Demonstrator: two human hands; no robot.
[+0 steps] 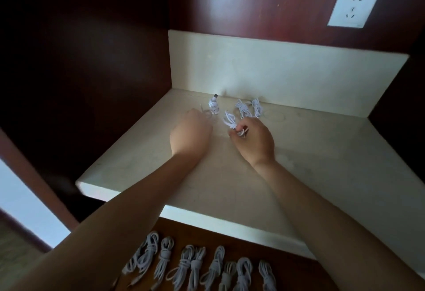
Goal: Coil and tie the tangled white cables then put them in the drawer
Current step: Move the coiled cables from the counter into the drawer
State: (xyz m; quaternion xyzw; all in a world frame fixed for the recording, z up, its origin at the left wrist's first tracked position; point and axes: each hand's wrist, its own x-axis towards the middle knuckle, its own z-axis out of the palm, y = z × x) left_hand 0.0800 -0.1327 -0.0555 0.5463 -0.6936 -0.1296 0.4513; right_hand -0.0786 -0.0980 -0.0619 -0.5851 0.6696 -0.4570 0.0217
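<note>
**Hands at the white cables on the counter**

Fingertips of the left hand (190,134) are hidden behind the back of that hand, so I cannot tell whether its grip holds anything. A faint loose cable (208,114) lies just past its knuckles, washed out against the pale counter (322,152). The drawer (287,267) is cut off by the lower edge. Both forearms cross over it and cover part of its row of tied bundles (195,265).

The cables are thin and white. Each bundle is wound in short loops and cinched round the middle. Near the back wall of the counter sits a plug bundle (213,104) with a dark connector sticking up, and to its right a middle bundle (242,109) and a far bundle (256,106) lie side by side. A fourth, the held bundle (230,121), is in the right hand (255,143), whose grip is closed on its lower end while its loops fan away from the fingers.

Both hands are palm down, low over the counter, near each other but apart.
</note>
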